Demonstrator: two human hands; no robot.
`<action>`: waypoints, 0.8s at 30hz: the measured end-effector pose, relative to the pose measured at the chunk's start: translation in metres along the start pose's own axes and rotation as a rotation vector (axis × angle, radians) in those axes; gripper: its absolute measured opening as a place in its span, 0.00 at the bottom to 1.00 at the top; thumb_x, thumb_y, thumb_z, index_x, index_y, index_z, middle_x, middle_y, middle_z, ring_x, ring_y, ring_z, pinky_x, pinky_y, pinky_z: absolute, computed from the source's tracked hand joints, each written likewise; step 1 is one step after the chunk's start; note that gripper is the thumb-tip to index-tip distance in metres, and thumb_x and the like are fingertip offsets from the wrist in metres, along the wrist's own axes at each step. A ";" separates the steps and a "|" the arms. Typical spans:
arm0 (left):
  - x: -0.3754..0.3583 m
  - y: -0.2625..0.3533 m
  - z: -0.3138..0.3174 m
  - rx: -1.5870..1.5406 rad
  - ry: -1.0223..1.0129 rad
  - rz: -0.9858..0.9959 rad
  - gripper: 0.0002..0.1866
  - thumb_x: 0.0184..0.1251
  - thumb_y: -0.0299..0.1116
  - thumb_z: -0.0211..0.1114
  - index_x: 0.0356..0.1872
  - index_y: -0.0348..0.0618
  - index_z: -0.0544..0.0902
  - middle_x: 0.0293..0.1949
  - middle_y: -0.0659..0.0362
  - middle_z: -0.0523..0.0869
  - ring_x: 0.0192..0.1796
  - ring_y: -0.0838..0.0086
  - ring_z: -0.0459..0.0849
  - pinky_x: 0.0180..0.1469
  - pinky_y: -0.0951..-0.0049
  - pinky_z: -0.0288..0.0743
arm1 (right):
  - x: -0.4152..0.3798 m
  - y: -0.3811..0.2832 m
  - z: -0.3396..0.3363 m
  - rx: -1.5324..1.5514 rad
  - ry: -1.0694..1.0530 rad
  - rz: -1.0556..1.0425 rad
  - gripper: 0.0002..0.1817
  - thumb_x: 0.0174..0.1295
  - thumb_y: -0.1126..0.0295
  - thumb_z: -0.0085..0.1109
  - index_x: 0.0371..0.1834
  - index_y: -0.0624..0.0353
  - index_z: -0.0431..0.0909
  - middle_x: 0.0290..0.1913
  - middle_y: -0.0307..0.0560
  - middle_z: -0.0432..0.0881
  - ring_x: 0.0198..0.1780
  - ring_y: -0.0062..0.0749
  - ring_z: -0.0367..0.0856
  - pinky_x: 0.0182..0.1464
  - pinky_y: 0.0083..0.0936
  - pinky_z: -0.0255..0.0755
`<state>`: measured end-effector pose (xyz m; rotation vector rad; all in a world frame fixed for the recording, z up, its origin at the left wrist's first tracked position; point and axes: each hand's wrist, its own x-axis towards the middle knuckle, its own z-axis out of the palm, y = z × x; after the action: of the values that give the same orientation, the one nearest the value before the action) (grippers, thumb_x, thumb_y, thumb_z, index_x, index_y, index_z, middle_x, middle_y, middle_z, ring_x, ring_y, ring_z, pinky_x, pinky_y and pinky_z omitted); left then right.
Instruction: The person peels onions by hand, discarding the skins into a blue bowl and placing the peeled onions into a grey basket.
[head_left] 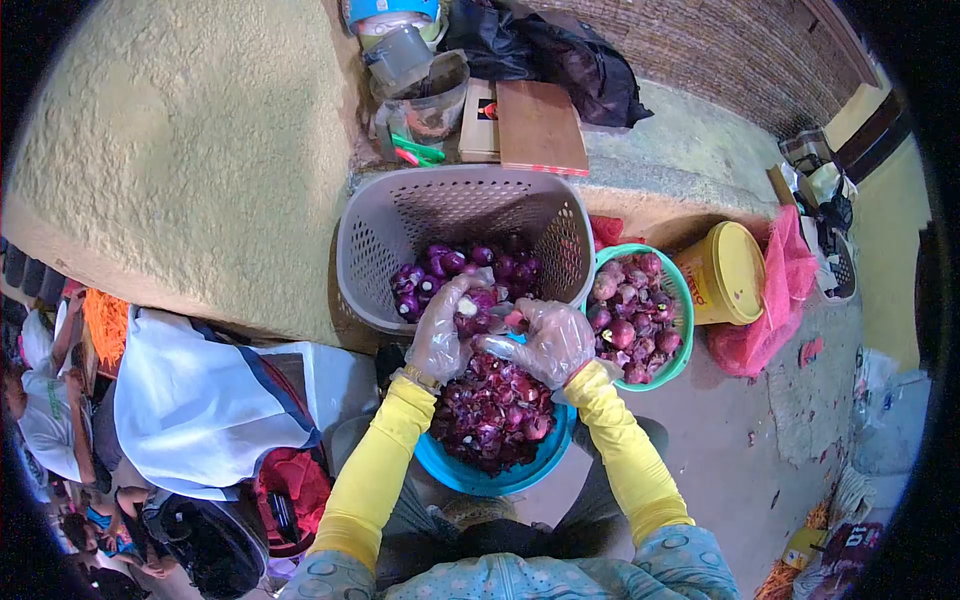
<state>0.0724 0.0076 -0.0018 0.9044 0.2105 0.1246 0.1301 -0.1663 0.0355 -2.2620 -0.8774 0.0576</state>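
Both hands wear clear plastic gloves and meet above a blue basin [566, 440]. My left hand [438, 330] is closed around a red onion [474, 312] with a pale cut end. Beside it, my right hand [552, 340] has its fingers curled near the onion; a small pinkish thing shows at its fingertips, too little to name. Onion skins and onions [495, 415] fill the basin below. Just beyond the hands, a grey perforated basket [365, 215] contains shiny peeled purple onions [455, 263]. Right of my right hand, a green basket [687, 300] is heaped with unpeeled onions [625, 325].
A yellow bucket [738, 272] and a pink mesh sack [765, 315] stand at the right. Plastic containers [430, 95], a brown board [542, 125] and black bags [570, 60] lie on the ledge ahead. White cloth [190, 410] covers things at left; other people sit beyond.
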 end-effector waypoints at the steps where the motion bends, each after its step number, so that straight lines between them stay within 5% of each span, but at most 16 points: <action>1: 0.003 -0.004 -0.005 0.000 0.000 -0.004 0.19 0.79 0.43 0.59 0.61 0.43 0.82 0.64 0.54 0.82 0.64 0.63 0.83 0.71 0.62 0.75 | 0.000 0.002 0.001 0.001 -0.001 0.004 0.31 0.54 0.37 0.76 0.34 0.58 0.83 0.26 0.55 0.83 0.28 0.55 0.83 0.34 0.42 0.76; 4: 0.017 -0.020 -0.031 -0.150 0.001 -0.138 0.18 0.77 0.37 0.62 0.63 0.41 0.79 0.64 0.54 0.83 0.65 0.62 0.83 0.70 0.61 0.75 | 0.000 0.004 0.005 0.005 0.027 0.015 0.30 0.54 0.38 0.76 0.34 0.58 0.83 0.26 0.56 0.83 0.29 0.55 0.83 0.34 0.43 0.76; 6: 0.015 -0.024 -0.039 0.758 -0.138 0.418 0.24 0.69 0.28 0.67 0.65 0.40 0.77 0.65 0.52 0.83 0.66 0.59 0.82 0.70 0.59 0.74 | 0.000 0.003 0.006 0.025 0.012 0.029 0.30 0.55 0.39 0.76 0.34 0.58 0.82 0.27 0.57 0.83 0.29 0.56 0.83 0.34 0.44 0.76; 9: 0.014 -0.019 -0.042 0.937 -0.191 0.541 0.33 0.57 0.21 0.71 0.67 0.40 0.74 0.65 0.49 0.82 0.67 0.56 0.81 0.71 0.59 0.74 | 0.001 -0.002 0.004 -0.013 -0.043 0.071 0.30 0.57 0.37 0.73 0.37 0.57 0.85 0.30 0.60 0.86 0.35 0.57 0.87 0.38 0.47 0.80; 12: 0.017 -0.026 -0.044 0.757 -0.175 0.348 0.36 0.51 0.21 0.73 0.67 0.40 0.74 0.65 0.47 0.82 0.67 0.54 0.82 0.70 0.59 0.74 | 0.002 -0.006 -0.001 0.031 -0.016 0.078 0.30 0.57 0.38 0.73 0.38 0.57 0.85 0.31 0.61 0.86 0.35 0.58 0.87 0.39 0.47 0.80; 15: 0.011 -0.014 -0.035 1.007 -0.199 0.587 0.32 0.59 0.14 0.72 0.66 0.37 0.74 0.69 0.50 0.80 0.67 0.63 0.82 0.71 0.62 0.77 | 0.001 -0.003 0.000 0.000 -0.032 0.081 0.30 0.57 0.38 0.73 0.39 0.57 0.86 0.31 0.61 0.86 0.35 0.59 0.87 0.40 0.47 0.80; 19: 0.017 -0.023 -0.040 0.748 -0.216 0.420 0.34 0.57 0.15 0.73 0.66 0.37 0.74 0.68 0.49 0.80 0.67 0.61 0.82 0.71 0.61 0.77 | 0.001 -0.002 0.003 0.005 -0.069 0.123 0.30 0.58 0.37 0.72 0.40 0.57 0.86 0.32 0.62 0.86 0.35 0.59 0.86 0.40 0.48 0.79; 24: 0.019 -0.026 -0.042 0.904 -0.251 0.705 0.30 0.63 0.18 0.70 0.67 0.39 0.74 0.65 0.52 0.82 0.65 0.62 0.83 0.68 0.59 0.78 | 0.000 -0.001 0.005 0.131 -0.098 0.112 0.29 0.63 0.39 0.68 0.43 0.57 0.87 0.29 0.62 0.85 0.34 0.61 0.86 0.39 0.50 0.78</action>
<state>0.0815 0.0279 -0.0500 1.8570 -0.3329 0.5967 0.1281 -0.1626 0.0325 -2.1983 -0.7732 0.2718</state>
